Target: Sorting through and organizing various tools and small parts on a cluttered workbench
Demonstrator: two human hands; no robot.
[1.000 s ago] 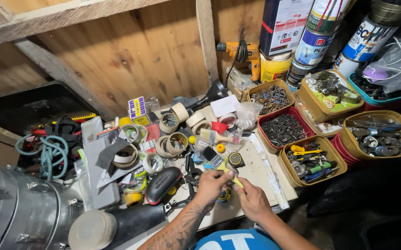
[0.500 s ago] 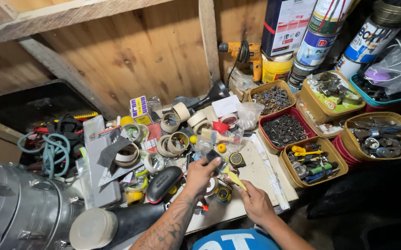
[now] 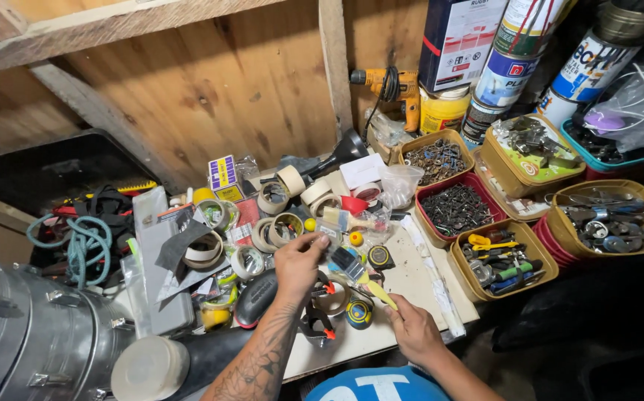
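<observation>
My left hand [image 3: 297, 263] reaches over the cluttered white board [image 3: 411, 278], its fingertips pinched on a small clear packet [image 3: 330, 233] beside the rolls of masking tape [image 3: 281, 229]. My right hand [image 3: 411, 330] is low at the near edge and grips the yellow handle of a small paintbrush [image 3: 363, 276], whose dark bristles point up-left toward my left hand. A small yellow and black tape measure [image 3: 380, 257] and a blue and yellow ball-like item [image 3: 359, 313] lie between my hands. Orange-tipped clamps [image 3: 318, 327] sit under my left wrist.
Tubs of screws [image 3: 454, 209] and hand tools [image 3: 502, 261] stand at the right, with paint cans [image 3: 511, 63] and a yellow drill [image 3: 396, 85] behind them. A metal duct [image 3: 25, 334], a coil of teal rope [image 3: 77, 241] and a black crate are at the left. A plank wall closes the back.
My left hand has moved forward from the near clutter up to the tape rolls and closed on the packet. My right hand has stayed low, holding the brush.
</observation>
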